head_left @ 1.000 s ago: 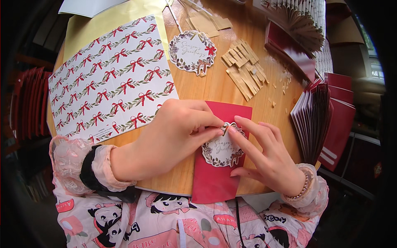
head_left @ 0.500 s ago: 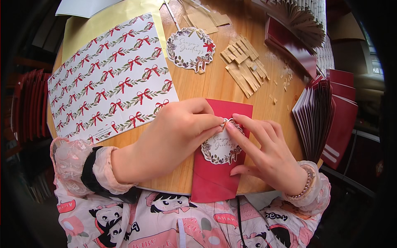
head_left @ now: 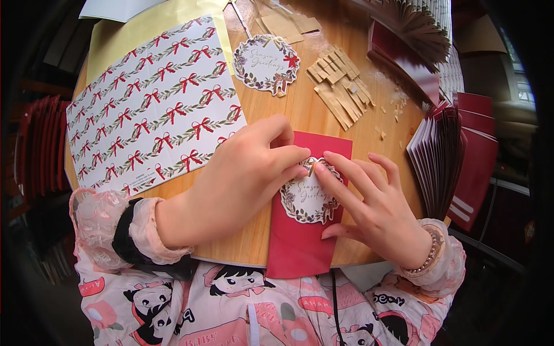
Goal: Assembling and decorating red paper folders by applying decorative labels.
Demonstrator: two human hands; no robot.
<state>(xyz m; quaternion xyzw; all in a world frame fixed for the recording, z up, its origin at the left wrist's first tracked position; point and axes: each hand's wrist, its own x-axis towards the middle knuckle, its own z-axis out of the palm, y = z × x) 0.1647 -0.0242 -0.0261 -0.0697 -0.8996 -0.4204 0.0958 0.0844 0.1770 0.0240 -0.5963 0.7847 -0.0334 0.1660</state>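
Note:
A die-cut wreath card (head_left: 307, 199), white with a leafy border, lies flat on a tall red paper piece (head_left: 300, 248) at the table's near edge. My left hand (head_left: 248, 167) comes in from the left, thumb and forefinger pinched at the wreath card's top edge; what sits between these fingertips is too small to make out. On the other side, my right hand (head_left: 375, 210) has its fingers spread. Two of its fingertips rest at the wreath card's top right, and its thumb touches the red piece's right side.
A white sheet with printed bows (head_left: 150, 109) covers the table's left, over yellow paper (head_left: 138, 32). Farther off lie a second wreath card (head_left: 266, 64) and tan paper strips (head_left: 340, 86) beside small scraps (head_left: 398, 106). Fanned folded booklets (head_left: 435, 161) stand at the right.
My right hand's outer fingers have lifted and spread a little. My left fingertips are still pinched at the wreath card's top. The whole view has shifted slightly.

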